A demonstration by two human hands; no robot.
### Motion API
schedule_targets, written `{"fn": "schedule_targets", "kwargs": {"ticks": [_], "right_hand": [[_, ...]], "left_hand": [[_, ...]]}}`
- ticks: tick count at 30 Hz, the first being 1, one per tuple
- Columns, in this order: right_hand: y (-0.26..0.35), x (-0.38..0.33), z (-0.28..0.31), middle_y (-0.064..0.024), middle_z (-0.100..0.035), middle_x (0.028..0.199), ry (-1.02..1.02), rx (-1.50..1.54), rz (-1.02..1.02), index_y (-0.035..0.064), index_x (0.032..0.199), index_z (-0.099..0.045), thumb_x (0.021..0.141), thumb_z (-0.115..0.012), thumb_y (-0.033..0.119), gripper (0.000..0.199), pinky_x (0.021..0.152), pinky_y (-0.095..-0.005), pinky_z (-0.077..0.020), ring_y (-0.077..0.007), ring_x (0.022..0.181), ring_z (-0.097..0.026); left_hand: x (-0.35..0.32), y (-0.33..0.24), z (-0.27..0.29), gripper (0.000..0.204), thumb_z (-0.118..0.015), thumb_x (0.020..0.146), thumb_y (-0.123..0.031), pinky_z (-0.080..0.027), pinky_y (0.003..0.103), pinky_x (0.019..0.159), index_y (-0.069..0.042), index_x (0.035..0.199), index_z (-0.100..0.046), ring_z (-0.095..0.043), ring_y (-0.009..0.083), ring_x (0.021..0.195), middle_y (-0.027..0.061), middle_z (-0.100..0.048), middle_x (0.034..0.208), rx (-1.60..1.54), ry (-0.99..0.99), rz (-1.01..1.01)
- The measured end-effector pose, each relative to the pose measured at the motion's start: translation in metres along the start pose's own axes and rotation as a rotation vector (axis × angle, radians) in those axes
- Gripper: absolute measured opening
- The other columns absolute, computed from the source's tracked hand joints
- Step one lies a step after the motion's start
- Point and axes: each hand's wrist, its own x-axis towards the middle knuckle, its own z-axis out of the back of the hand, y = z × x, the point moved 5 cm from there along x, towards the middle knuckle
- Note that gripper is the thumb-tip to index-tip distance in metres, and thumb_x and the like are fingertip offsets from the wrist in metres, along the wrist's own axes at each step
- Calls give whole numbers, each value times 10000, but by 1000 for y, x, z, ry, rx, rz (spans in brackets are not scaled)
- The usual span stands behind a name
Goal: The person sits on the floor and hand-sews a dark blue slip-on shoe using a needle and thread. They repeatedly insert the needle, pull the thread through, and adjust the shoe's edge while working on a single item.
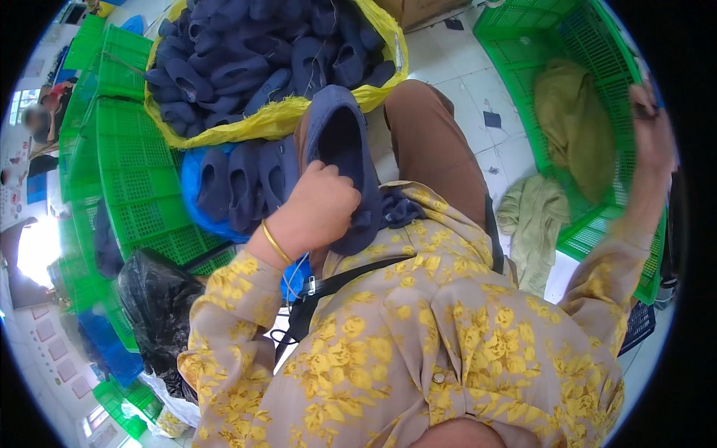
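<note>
Where the person's lap meets the left knee, the work in hand sits, and the rest spreads out from it.

Slipper in hand: a dark navy felt slipper (340, 149) stands on end over the brown trouser leg (433, 142), its opening turned toward the camera.

Left hand: the left hand (317, 209) is wrapped round the slipper's lower edge, fingers (328, 170) curled tight over the rim and thumb hidden behind the fabric; a thin gold bangle (276, 243) rings the wrist.

Right hand: the right hand (648, 123) is raised at the far rim of the green plastic crate (523, 30) on the person's right. It is blurred, so how far its fingers are spread cannot be told; something small and dark shows at the fingertips, but what it is stays unclear.

Crate contents: an olive cloth (571, 119) lies inside the crate, and a paler green cloth (534, 224) hangs over its near corner onto the white tiled floor (455, 67).

Blue bag: just beside the left hand, more navy slippers (239, 187) sit upright in a blue bag (196, 213).

Yellow sack: beyond the knee, a yellow sack (269, 119) is heaped with a pile of dark slippers (269, 52).

Left side: stacked green crates (127, 157) stand along the left, with a black plastic bag (157, 299) near the person's left elbow.
</note>
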Motion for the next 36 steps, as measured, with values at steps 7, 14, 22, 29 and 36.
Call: {"fn": "schedule_targets", "kwargs": {"ticks": [7,14,22,29,36], "right_hand": [[-181,-138,-117,45,-521,795,360,-594,-321,133,981,-638,775,-595,5,247,557,-203,-371,-50,624,-444],[-236,-213,-192,-143,-667,834,1092,-763,-316,40,995,-639,861,-644,62,137,679,-324,-504,-269,731,-649],[-236,-215,-190,-174,-664,848,1235,-774,-302,43,1019,-670,764,-615,-16,268,682,-361,-511,-341,754,-643],[-235,-214,-193,-181,-667,839,1278,-792,-316,50,1034,-683,724,-582,-40,338,690,-371,-514,-351,757,-643],[-231,-209,-194,-180,-672,834,1271,-762,-353,45,1029,-687,723,-592,-42,332,702,-382,-519,-343,763,-654]], "left_hand": [[-40,-22,22,290,-793,636,-162,-411,395,823,-73,852,-620,-530,284,866,70,-560,837,-50,-529,213],[-64,-23,-9,247,-795,691,-133,-419,369,676,-54,874,-648,-519,273,781,77,-546,782,-458,-609,439],[-67,-22,-18,203,-768,692,-43,-393,332,674,-46,864,-660,-493,236,758,57,-550,775,-676,-626,433],[-66,-21,-17,195,-768,694,-55,-381,332,680,-48,851,-653,-490,228,750,51,-547,762,-686,-623,401],[-65,-21,-14,197,-771,691,-69,-373,334,692,-60,846,-650,-494,235,758,47,-552,767,-667,-624,369]]}}
